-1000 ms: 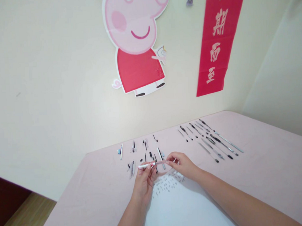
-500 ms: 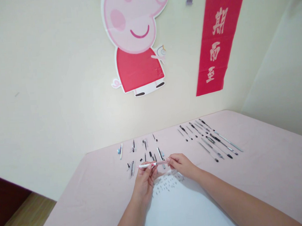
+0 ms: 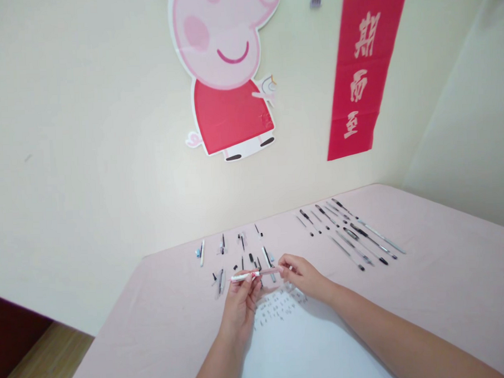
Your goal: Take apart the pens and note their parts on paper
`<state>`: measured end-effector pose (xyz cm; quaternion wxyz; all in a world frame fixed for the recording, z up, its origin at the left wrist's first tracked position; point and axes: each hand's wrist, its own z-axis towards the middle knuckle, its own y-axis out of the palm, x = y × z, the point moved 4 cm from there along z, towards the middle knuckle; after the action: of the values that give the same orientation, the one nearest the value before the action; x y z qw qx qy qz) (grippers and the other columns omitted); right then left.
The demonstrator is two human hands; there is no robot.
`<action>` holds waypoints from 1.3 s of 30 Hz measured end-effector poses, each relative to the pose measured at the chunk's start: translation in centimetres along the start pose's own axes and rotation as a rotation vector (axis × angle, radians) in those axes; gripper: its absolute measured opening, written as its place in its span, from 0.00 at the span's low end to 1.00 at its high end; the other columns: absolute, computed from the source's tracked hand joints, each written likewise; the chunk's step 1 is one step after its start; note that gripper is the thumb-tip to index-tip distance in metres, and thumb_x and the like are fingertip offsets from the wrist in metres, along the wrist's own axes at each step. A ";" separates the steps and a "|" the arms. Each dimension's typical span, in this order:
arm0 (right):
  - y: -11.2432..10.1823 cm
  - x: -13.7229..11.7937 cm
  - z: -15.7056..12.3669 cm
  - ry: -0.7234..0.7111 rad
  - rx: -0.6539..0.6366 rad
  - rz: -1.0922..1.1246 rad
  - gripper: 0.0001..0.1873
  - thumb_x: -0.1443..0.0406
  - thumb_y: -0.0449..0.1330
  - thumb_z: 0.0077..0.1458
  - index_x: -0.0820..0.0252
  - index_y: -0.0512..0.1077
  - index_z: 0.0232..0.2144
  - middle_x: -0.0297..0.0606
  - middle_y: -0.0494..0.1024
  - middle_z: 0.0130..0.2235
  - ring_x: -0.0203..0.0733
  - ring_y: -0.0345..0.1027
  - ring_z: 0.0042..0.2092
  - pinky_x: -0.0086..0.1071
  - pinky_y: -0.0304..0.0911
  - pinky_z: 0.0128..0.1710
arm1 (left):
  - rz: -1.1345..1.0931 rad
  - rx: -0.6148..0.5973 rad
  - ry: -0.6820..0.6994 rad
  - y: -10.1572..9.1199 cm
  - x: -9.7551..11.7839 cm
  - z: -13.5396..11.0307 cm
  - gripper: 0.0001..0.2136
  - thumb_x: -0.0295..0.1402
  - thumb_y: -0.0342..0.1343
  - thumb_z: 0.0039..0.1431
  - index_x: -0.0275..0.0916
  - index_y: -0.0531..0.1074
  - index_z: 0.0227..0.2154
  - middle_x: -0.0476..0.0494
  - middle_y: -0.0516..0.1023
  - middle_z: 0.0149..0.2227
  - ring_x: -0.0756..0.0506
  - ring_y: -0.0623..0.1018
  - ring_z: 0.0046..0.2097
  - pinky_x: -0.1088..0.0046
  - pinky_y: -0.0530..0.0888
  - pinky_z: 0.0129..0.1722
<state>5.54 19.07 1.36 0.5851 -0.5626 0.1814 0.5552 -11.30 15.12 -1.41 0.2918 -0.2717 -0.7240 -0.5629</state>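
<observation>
A pen (image 3: 256, 274) with a white cap end and a clear pink barrel lies level between both hands above the pink table (image 3: 440, 281). My left hand (image 3: 240, 302) pinches it near the capped left end. My right hand (image 3: 303, 276) pinches the barrel's right end. Just behind the hands lie several loose pen parts (image 3: 242, 251): barrels, caps and refills. Under my wrists is a white sheet (image 3: 300, 343) with small handwriting at its far edge.
A row of several assembled pens (image 3: 354, 232) lies at the back right of the table. The table meets a cream wall with a cartoon pig sticker (image 3: 226, 73) and a red banner (image 3: 363, 67). Wooden floor (image 3: 38, 365) shows past the left edge.
Almost nothing differs: both hands stay on the pen, with only small shifts of the fingers and a slight drift of the view.
</observation>
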 end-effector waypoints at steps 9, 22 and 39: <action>0.3 0.2 -0.1 0.077 -0.048 0.042 0.23 0.54 0.43 0.60 0.61 0.66 0.22 0.34 0.69 0.22 0.34 0.62 0.26 0.27 0.56 0.28 | 0.019 -0.003 0.007 0.3 0.2 -0.2 0.07 0.25 0.63 0.45 0.35 0.72 0.29 0.46 0.79 0.31 0.51 0.78 0.33 0.82 0.75 0.33; 0.4 0.3 0.0 0.033 -0.064 -0.017 0.23 0.54 0.45 0.59 0.62 0.66 0.20 0.33 0.68 0.21 0.34 0.61 0.26 0.27 0.55 0.28 | 0.048 -0.037 -0.019 0.2 -0.1 -0.2 0.07 0.26 0.63 0.46 0.35 0.71 0.30 0.45 0.79 0.32 0.50 0.78 0.35 0.81 0.76 0.32; 0.3 0.2 -0.1 0.044 -0.042 0.010 0.21 0.56 0.46 0.59 0.61 0.64 0.21 0.33 0.70 0.22 0.34 0.62 0.26 0.27 0.57 0.27 | 0.083 -0.063 -0.022 0.5 0.1 -0.5 0.09 0.28 0.64 0.45 0.36 0.71 0.30 0.45 0.79 0.34 0.49 0.78 0.38 0.80 0.75 0.33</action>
<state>5.42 19.02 1.07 0.5663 -0.5860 0.1855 0.5491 -10.91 14.77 -0.90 0.2983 -0.3169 -0.6971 -0.5697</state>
